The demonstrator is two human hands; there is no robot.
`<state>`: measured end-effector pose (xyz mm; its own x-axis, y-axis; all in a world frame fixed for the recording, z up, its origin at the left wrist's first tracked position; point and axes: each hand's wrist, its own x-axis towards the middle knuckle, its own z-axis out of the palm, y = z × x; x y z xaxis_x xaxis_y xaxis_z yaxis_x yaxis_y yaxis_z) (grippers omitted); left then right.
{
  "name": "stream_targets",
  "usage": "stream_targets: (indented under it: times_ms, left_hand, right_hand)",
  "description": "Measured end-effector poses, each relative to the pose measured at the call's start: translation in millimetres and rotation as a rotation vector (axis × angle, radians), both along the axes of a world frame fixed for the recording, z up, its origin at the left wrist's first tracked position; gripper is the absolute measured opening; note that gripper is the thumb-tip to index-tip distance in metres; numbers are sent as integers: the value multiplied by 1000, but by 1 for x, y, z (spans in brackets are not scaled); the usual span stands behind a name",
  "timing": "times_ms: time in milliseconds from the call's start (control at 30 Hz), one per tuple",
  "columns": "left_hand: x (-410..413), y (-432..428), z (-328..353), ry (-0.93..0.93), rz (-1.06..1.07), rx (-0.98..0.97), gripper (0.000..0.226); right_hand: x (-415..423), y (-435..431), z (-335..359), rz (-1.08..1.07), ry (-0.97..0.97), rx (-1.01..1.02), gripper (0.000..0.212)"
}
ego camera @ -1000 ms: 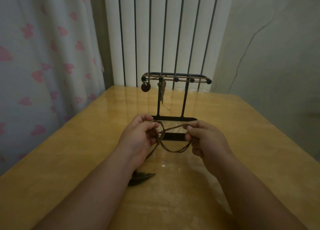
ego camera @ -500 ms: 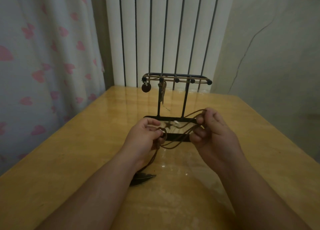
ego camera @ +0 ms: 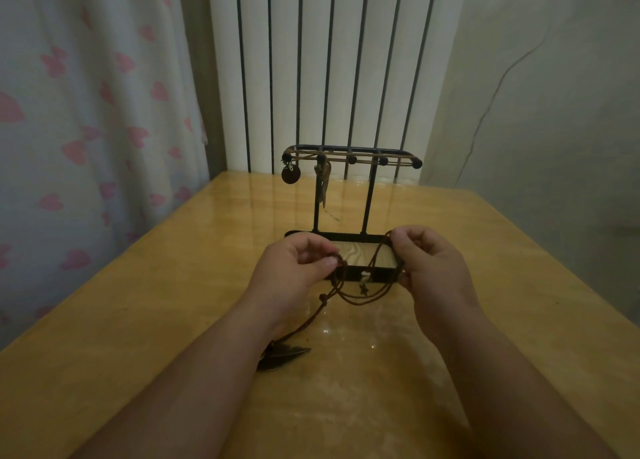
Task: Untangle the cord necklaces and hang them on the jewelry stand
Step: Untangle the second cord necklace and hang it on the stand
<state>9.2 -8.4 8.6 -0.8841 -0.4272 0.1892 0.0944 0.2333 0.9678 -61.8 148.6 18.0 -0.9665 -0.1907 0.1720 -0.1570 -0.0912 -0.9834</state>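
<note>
Left hand (ego camera: 294, 271) and right hand (ego camera: 429, 264) each pinch the cord (ego camera: 360, 299) mid-tabletop (ego camera: 138, 320); pulling apart could tighten the tangle or snag the stand (ego camera: 349, 195).

Partly hidden behind left forearm (ego camera: 194, 389): dark feather pendant (ego camera: 291, 354). Lost inside curled fingers of left hand (ego camera: 294, 271) and right hand (ego camera: 433, 268): stretches of cord necklace (ego camera: 360, 299). Too small to identify: pale bit (ego camera: 363, 277) on cord. Cropped by bottom edge: both forearms.

Dim, soft indoor light; glare on the table (ego camera: 363, 327); wide-angle bending at edges.
</note>
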Motion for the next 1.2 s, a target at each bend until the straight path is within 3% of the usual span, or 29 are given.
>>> stream_targets:
  times_ms: [200,267,367,433,600,733,967,1200]
  left_hand:
    - [1,0,0,36,6,0,25]
    - [1,0,0,46,-1,-6,26]
    - [1,0,-2,56,2,-27,26]
    - [0,0,-3,63,5,-33,26]
    - [-1,-1,-5,81,8,-48,24]
    - [0,-2,-5,70,-10,-56,21]
    - [0,5,2,-90,-104,-35,20]
    - [3,6,0,-213,-135,-158,13]
  right_hand:
    - [2,0,-1,-1,88,52,8]
    - [2,0,-2,21,103,63,17]
    - [1,-2,-6,-52,258,340,31]
    - [3,-4,-7,-77,304,435,26]
    - [8,-10,-9,98,208,353,15]
    - [13,-15,-10,149,238,450,1]
    - [13,-14,-3,109,109,390,29]
    - [9,-5,8,101,-150,200,23]
